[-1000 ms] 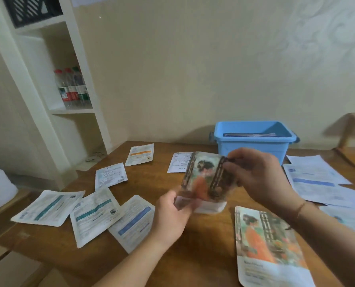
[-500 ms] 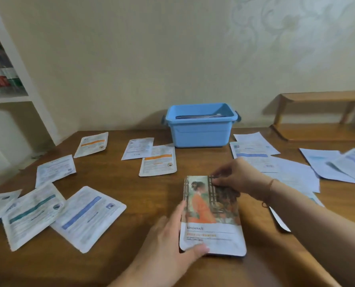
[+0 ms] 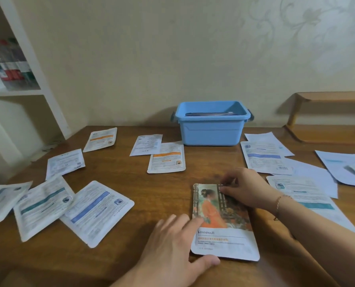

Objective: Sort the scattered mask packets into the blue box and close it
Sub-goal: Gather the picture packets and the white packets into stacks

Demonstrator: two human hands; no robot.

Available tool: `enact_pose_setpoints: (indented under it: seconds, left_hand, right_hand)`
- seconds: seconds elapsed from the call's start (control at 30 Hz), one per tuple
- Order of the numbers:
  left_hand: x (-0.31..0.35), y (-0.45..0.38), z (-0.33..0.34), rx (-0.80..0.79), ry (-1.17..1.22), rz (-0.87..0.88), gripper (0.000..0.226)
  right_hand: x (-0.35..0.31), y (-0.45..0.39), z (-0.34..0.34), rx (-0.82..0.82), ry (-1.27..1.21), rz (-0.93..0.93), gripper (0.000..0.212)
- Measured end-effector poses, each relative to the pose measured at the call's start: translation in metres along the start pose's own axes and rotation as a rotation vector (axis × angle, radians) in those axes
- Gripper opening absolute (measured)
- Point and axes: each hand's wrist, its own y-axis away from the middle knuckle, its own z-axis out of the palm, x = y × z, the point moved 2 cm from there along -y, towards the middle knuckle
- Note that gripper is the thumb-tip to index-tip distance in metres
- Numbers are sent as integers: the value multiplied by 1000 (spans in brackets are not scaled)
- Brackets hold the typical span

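Wood-brown table [image 3: 131, 183] carries the open blue box [image 3: 212, 129] at its far edge, white packets scattered either side. Nearer me than the box lies the orange-lady picture packet [image 3: 230, 235]; my left hand [image 3: 172, 251] presses its edge with relaxed fingers, my right hand [image 3: 244, 188] pinches its top.

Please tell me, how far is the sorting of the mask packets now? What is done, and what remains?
Done: little. The blue box is open, with something dark and flat inside. In hand: the left hand and right hand rest on the picture-front packet, flat on the table. Left: many white packets lie scattered, such as the orange-striped packet; then closing the box.
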Motion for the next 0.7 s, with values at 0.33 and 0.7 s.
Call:
enact_pose_setpoints:
  seconds: [0.33,0.7]
  left_hand:
    - [-85,-93,-60,288,-152,-74,48]
    - [-137,-140,-52,82,32,-92,60]
  right_hand:
    - [-48,-50,11,141,336,-315,20]
    - [-56,-119,38,41,227,-379,21]
